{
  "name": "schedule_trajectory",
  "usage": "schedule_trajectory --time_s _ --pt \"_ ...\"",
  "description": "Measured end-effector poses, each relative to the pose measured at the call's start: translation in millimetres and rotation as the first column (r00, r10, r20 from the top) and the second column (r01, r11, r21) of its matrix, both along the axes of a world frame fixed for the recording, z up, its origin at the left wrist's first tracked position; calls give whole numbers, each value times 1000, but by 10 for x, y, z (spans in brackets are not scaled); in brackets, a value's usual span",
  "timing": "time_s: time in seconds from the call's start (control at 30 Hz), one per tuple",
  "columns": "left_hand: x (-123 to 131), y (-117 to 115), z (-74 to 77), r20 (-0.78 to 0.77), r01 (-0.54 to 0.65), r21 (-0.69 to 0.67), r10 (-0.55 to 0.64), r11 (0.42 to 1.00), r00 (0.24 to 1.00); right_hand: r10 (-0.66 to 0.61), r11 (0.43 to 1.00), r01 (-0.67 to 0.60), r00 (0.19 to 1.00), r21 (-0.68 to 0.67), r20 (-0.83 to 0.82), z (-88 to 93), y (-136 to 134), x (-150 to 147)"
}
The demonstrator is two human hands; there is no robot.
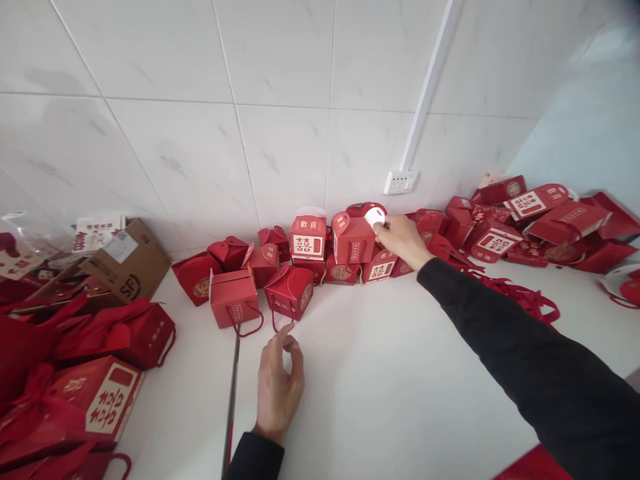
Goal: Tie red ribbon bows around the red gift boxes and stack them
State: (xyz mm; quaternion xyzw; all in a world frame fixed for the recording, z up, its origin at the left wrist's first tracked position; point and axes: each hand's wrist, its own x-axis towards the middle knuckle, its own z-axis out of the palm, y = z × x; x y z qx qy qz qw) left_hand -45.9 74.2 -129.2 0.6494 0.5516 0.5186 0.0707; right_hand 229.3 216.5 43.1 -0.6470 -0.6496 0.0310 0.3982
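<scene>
My right hand (pixel 403 240) reaches forward to the row of boxes by the wall. Its thumb and fingers pinch the white-backed flap (pixel 374 217) of a red gift box. Directly beside this hand stands a red box (pixel 353 241) with a rounded flap, on top of other boxes. My left hand (pixel 280 381) is over the white table, palm turned inward, fingers curved and apart from the thumb with nothing between them. Just beyond its fingertips sits a red gift box (pixel 289 293) with a cord handle. Another corded box (pixel 234 299) stands to its left.
A white table (pixel 380 387) meets a tiled wall with a socket (pixel 400 182). Red boxes (pixel 565 227) are heaped at the far right, near red ribbons (pixel 525 297). Larger red boxes (pixel 65 407) and a cardboard carton (pixel 133 260) fill the left side.
</scene>
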Motion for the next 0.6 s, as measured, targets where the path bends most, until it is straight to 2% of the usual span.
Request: schedule_trajectory --time_s 0.1,0.2,0.33,0.47,0.53,0.6 --pt "1 -2 4 11 -12 -2 12 1000 1000 -22 1000 21 994 -15 -107 48 -336 53" --pt "10 6 28 21 2 -21 -2 1000 1000 33 999 -39 975 -22 -222 -9 -815 72" --pt "15 -8 82 88 51 -42 -47 998 995 105 981 -154 934 -121 -340 -334 -1436 -98" --pt "-8 -10 136 130 -1 -138 19 990 991 191 906 -318 896 -280 -402 -746 -1822 -323" --pt "-19 7 151 165 -30 -195 62 980 984 211 874 -350 899 -338 -384 -865 -1921 -273" --pt "-23 15 165 210 -45 -205 89 978 974 157 893 -274 933 -356 -324 -902 -1976 -44"
